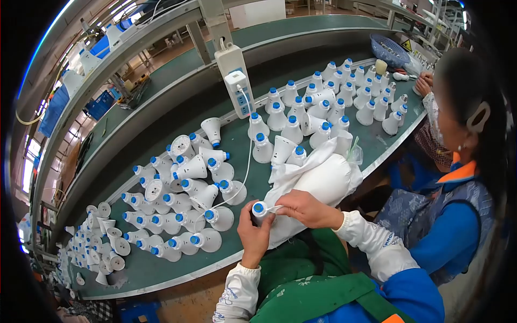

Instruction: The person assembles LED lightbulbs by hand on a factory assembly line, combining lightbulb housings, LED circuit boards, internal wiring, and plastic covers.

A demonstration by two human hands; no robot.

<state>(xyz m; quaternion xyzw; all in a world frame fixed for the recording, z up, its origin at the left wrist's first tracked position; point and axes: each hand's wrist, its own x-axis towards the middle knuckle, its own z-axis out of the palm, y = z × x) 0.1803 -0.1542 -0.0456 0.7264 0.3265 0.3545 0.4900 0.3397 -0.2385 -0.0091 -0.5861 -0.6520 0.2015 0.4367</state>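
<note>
My left hand (253, 239) is wrapped round a white lamp housing (259, 210), upright with its blue-ringed end facing up. At the right side of that housing, my right hand (308, 209) is closed in a pinch. A thin white bit shows at its fingertips; what it is cannot be made out. Just beyond both hands, a bulky white plastic bag or cloth bundle (326, 180) lies on the green bench (237, 248). To the left of my hands stand several similar white cone-shaped housings (207, 239) with blue ends, some tipped over.
More upright housings (292, 132) fill the bench beyond the bundle. A power strip (232, 75) with a plugged-in white cable (249, 156) hangs over the bench. At right sits a co-worker (452, 226); another person's hand (424, 83) is near a blue basket (389, 51).
</note>
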